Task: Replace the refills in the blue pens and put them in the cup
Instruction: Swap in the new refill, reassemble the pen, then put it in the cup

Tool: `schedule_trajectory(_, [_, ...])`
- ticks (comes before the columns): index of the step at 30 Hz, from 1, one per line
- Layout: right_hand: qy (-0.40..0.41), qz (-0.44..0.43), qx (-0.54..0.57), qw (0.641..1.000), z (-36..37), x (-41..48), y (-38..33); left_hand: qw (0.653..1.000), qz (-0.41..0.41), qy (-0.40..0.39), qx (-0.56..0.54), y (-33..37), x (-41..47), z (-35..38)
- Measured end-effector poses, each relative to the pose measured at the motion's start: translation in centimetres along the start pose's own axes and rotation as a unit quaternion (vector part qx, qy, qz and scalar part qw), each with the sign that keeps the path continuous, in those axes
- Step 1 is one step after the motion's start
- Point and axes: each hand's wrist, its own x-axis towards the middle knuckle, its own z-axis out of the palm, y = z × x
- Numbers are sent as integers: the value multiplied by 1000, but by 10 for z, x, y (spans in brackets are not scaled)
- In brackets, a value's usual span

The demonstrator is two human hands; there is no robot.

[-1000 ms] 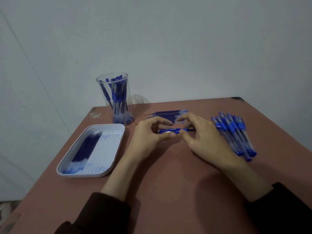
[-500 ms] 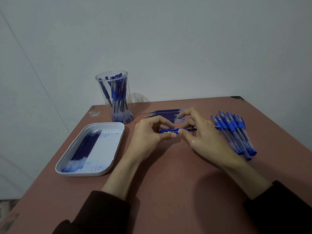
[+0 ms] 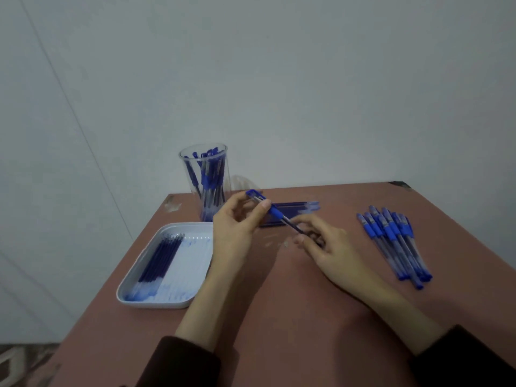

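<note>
**Pen in left hand, cup just beyond it**

Left hand [image 3: 234, 230] pinches the pen [image 3: 276, 212] near its capped end, thumb over the barrel. The pen is raised off the desk [image 3: 307, 331] above its middle, between the two hands. Its long axis slants, with the cap high and aimed at the far-left corner and the tip low toward the right hand [image 3: 332, 250].

Right hand's fingers curl about the tip end. The blur hides whether they grip it or only lie close.

The cup [image 3: 185, 177], already holding pens, stands near the far-left corner, just past the left hand and along the line of the cap. The left hand is clearly the nearer one.

My guess: this pen is reassembled and due for the cup, cap end leading.

Also noted:
- A tray [image 3: 156, 304] at the left edge.
- More pens [image 3: 396, 241] fanned by the right edge.
</note>
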Motion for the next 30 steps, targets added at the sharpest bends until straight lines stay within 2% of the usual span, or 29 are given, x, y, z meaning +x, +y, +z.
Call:
schedule_trajectory(3, [-2,0,-8,1000,1,1,2,994,85,65,32,32,17,-14])
schedule_trajectory(7, [-24,0,-36,999,0,-2,2,950,237,132,157,85,49,-35])
schedule_trajectory(10, [-23,2,-39,999,0,-1,3,914,293,159,231,109,72,-42])
schedule_trajectory(13, [-16,4,-44,999,0,0,4,892,300,166,296,114,88,-45])
schedule_trajectory(24, [-23,7,-46,999,-1,-1,4,893,333,173,250,120,97,-30])
schedule_trajectory(30, [-30,8,-50,998,-1,-1,3,886,328,150,291,116,107,-27])
